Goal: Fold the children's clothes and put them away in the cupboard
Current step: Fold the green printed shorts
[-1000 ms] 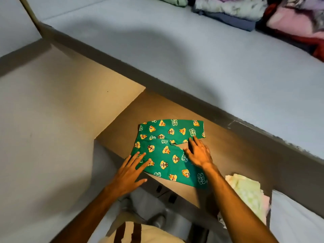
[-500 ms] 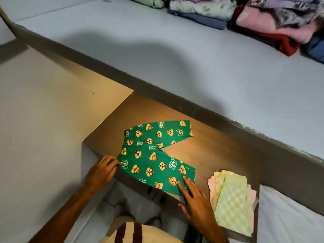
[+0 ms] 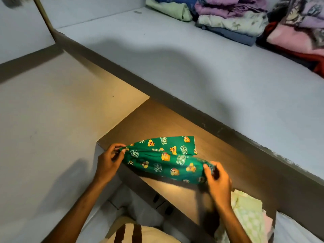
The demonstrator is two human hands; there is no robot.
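A home cupboard: folded clothes stacked on a shelf.

Both arms are bare, with no sleeves showing. The person wears a cream top with two dark brown stripes.

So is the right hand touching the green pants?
Touching. The head view shows the right hand pinching one end of the green pants, its fingers closed around bunched fabric.

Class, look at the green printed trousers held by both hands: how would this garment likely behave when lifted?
The green trousers are probably floppy: they sag between the left hand and right hand. Likely light, since fingertip pinches hold them. One leg trails on the wooden shelf.
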